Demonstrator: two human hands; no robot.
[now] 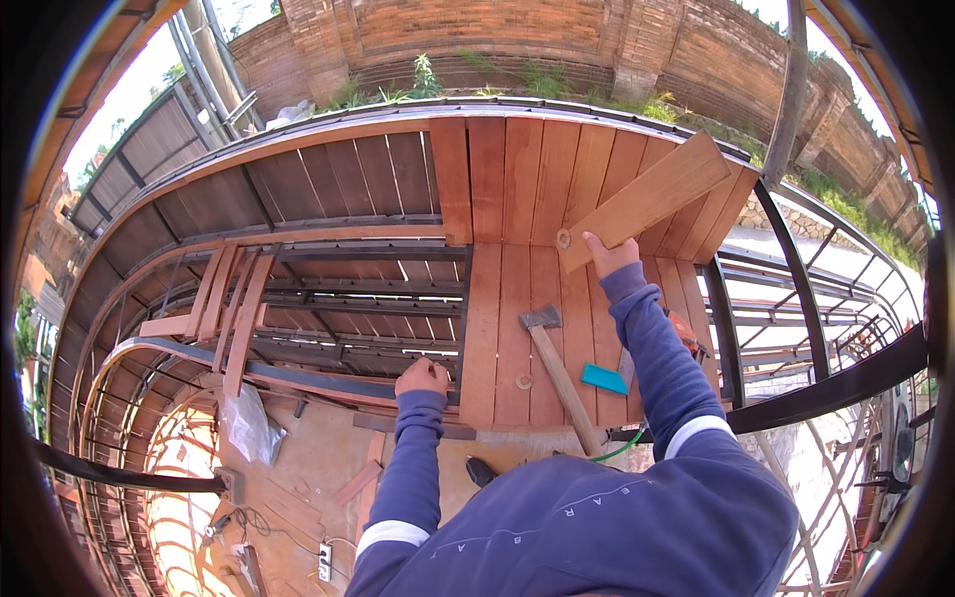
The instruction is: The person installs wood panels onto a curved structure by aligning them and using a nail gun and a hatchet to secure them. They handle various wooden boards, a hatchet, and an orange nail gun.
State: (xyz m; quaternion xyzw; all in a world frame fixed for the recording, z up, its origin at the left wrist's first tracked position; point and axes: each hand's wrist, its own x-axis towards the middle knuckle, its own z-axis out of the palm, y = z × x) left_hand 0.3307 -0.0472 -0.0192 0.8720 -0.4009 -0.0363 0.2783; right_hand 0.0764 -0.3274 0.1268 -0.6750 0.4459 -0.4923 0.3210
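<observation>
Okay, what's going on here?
The person's right hand grips one end of a flat brown wooden board slanting across reddish wooden planks. The curled left hand is beside the black metal frame; whether it holds anything is unclear. A wooden-handled hatchet and a flat teal piece lie on the planks.

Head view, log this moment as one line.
right hand: holds wooden board | left hand: near dark frame, grip unclear | hatchet: lies on planks
</observation>
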